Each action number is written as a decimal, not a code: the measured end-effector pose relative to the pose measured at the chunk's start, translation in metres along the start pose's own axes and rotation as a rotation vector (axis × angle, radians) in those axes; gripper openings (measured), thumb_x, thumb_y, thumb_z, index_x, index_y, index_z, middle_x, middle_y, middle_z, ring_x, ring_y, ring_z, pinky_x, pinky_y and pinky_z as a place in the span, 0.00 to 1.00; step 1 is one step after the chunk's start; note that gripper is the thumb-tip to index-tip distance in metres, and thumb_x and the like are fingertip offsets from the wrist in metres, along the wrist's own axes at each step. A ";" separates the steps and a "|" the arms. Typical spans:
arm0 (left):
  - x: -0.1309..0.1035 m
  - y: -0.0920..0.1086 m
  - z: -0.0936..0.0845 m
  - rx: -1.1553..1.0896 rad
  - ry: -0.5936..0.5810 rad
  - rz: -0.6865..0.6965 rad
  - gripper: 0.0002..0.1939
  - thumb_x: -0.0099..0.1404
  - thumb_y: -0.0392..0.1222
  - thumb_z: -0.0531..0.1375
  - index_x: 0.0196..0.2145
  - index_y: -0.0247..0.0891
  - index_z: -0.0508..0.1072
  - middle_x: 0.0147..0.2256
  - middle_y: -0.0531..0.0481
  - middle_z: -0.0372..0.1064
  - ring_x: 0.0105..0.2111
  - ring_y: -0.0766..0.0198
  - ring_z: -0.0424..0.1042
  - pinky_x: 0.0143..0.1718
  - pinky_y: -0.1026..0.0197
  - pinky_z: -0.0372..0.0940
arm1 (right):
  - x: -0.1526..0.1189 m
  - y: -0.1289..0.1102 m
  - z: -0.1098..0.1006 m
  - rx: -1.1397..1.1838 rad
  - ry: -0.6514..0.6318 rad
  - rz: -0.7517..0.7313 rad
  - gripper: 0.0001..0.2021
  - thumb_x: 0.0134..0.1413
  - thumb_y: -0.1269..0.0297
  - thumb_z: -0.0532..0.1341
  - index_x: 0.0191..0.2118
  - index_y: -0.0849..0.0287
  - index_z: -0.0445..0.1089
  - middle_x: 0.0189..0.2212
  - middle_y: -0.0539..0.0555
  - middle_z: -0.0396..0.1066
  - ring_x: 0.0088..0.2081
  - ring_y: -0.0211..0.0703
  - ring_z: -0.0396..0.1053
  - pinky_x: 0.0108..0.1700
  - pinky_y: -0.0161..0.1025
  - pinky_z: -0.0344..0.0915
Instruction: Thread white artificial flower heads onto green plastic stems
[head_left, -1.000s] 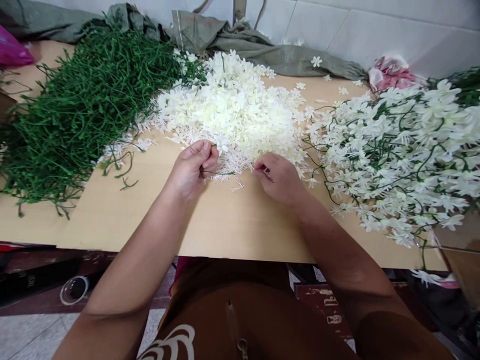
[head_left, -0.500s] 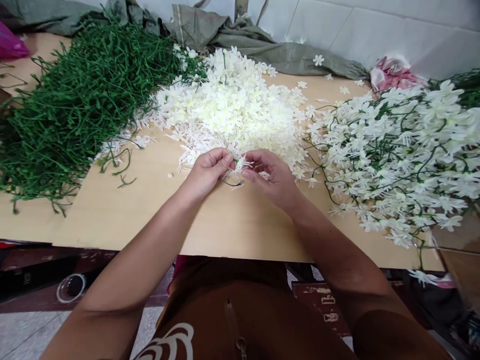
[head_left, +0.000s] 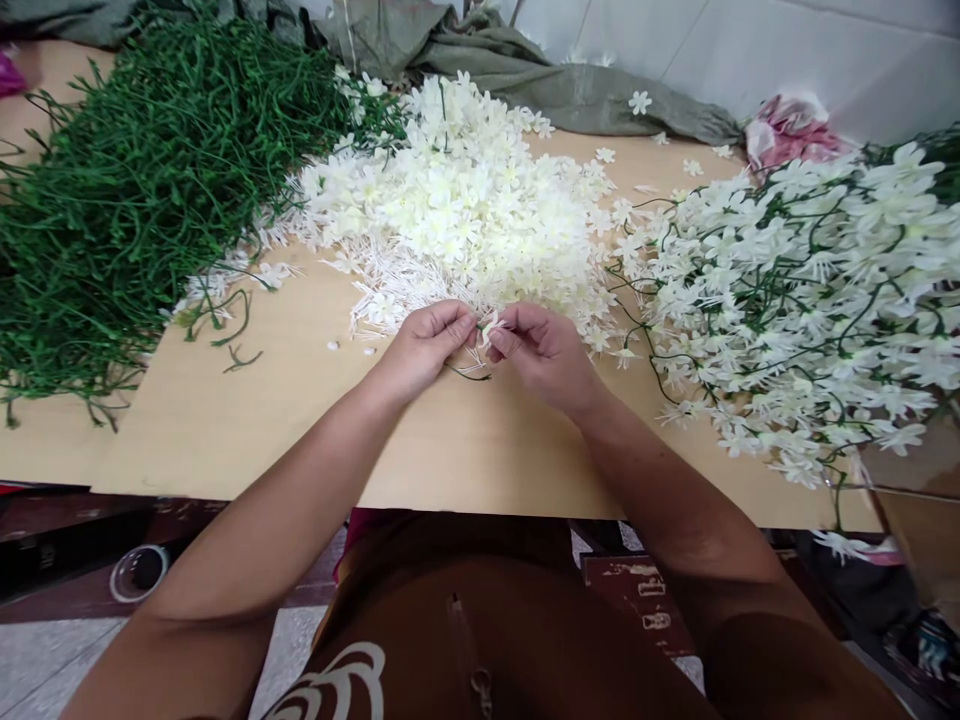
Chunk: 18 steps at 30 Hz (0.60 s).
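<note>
Between my hands, at the near edge of the white pile, is a small white artificial flower [head_left: 489, 328] on a green stem. My left hand [head_left: 433, 340] pinches the green stem [head_left: 471, 374], whose free end curves out below the fingers. With thumb and fingertips closed, my right hand [head_left: 544, 350] grips the white flower from the other side. Just beyond my hands lies a heap of loose white artificial flower heads [head_left: 480, 200]. White stamen strands [head_left: 394, 290] lie at its near left side. My fingers hide part of the joint between flower and stem.
A big heap of green plastic stems [head_left: 165, 170] covers the left of the table [head_left: 480, 450]. Assembled white flowers on stems [head_left: 802, 300] are piled at the right. Grey-green cloth [head_left: 585, 95] and a pink-white plastic bag [head_left: 791, 130] lie along the wall.
My right fingertips have closed in on the white flower; they were more spread before. My left hand keeps its pinch. The whole view has shifted slightly.
</note>
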<state>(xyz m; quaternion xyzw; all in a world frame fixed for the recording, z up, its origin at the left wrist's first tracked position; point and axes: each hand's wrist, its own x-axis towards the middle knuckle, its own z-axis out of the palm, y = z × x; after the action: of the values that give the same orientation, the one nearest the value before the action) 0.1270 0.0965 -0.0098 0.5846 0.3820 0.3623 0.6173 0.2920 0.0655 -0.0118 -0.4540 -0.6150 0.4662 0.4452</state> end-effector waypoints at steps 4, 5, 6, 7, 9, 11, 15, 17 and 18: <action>-0.002 -0.001 0.003 -0.031 -0.071 -0.041 0.26 0.55 0.64 0.63 0.21 0.39 0.62 0.17 0.58 0.49 0.19 0.72 0.46 0.22 0.63 0.44 | -0.001 0.001 -0.001 -0.035 0.007 -0.021 0.20 0.54 0.46 0.62 0.25 0.57 0.62 0.21 0.47 0.63 0.25 0.33 0.60 0.30 0.36 0.58; -0.002 -0.001 0.003 -0.032 -0.084 -0.042 0.26 0.55 0.64 0.62 0.21 0.39 0.61 0.18 0.58 0.48 0.19 0.72 0.46 0.22 0.63 0.43 | -0.001 0.000 -0.001 -0.034 0.006 -0.013 0.20 0.54 0.45 0.62 0.25 0.57 0.62 0.21 0.46 0.63 0.25 0.33 0.59 0.30 0.36 0.58; -0.003 -0.001 0.003 -0.026 -0.090 -0.038 0.27 0.55 0.65 0.62 0.20 0.39 0.60 0.18 0.58 0.49 0.19 0.72 0.46 0.22 0.63 0.43 | -0.002 0.000 -0.001 -0.027 0.001 0.000 0.21 0.53 0.44 0.62 0.26 0.57 0.62 0.21 0.46 0.62 0.25 0.33 0.58 0.29 0.35 0.57; -0.003 -0.001 0.003 -0.016 -0.091 -0.032 0.27 0.55 0.65 0.62 0.20 0.39 0.60 0.18 0.58 0.49 0.19 0.71 0.46 0.22 0.63 0.43 | -0.002 -0.001 -0.001 -0.015 -0.009 0.019 0.21 0.52 0.43 0.63 0.26 0.57 0.62 0.21 0.46 0.61 0.25 0.32 0.57 0.29 0.35 0.57; -0.003 -0.001 0.002 0.007 -0.084 -0.021 0.27 0.56 0.65 0.62 0.20 0.39 0.59 0.18 0.58 0.48 0.20 0.71 0.47 0.22 0.63 0.44 | -0.003 -0.002 0.000 0.020 -0.034 0.057 0.23 0.48 0.41 0.65 0.27 0.57 0.63 0.21 0.45 0.60 0.24 0.32 0.56 0.27 0.35 0.55; -0.003 -0.001 0.002 0.022 -0.069 -0.013 0.27 0.56 0.64 0.62 0.20 0.40 0.59 0.18 0.58 0.47 0.20 0.70 0.47 0.22 0.62 0.44 | -0.003 -0.002 0.000 0.036 -0.045 0.081 0.24 0.44 0.41 0.67 0.27 0.57 0.63 0.21 0.45 0.59 0.24 0.31 0.55 0.26 0.34 0.54; -0.003 0.000 0.000 0.034 -0.068 -0.001 0.27 0.57 0.64 0.62 0.20 0.39 0.59 0.18 0.58 0.48 0.20 0.70 0.48 0.22 0.62 0.44 | -0.002 -0.001 -0.001 0.028 -0.058 0.104 0.24 0.46 0.40 0.66 0.29 0.59 0.65 0.22 0.47 0.63 0.25 0.33 0.59 0.28 0.35 0.58; -0.003 0.000 0.000 0.030 -0.082 0.002 0.28 0.56 0.65 0.62 0.19 0.39 0.60 0.17 0.58 0.48 0.19 0.71 0.48 0.22 0.62 0.44 | -0.001 -0.001 -0.003 0.057 -0.085 0.115 0.24 0.47 0.40 0.64 0.30 0.59 0.66 0.24 0.49 0.67 0.27 0.34 0.63 0.31 0.36 0.62; -0.002 -0.001 0.000 0.025 -0.087 0.001 0.28 0.55 0.66 0.62 0.19 0.39 0.61 0.17 0.58 0.48 0.19 0.71 0.47 0.21 0.63 0.44 | -0.001 -0.001 -0.004 0.067 -0.095 0.120 0.24 0.47 0.40 0.64 0.31 0.59 0.66 0.24 0.49 0.68 0.28 0.35 0.64 0.32 0.36 0.63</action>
<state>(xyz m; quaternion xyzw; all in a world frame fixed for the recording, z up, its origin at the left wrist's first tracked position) 0.1260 0.0944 -0.0102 0.6076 0.3588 0.3321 0.6259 0.2956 0.0653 -0.0098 -0.4523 -0.5911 0.5334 0.4019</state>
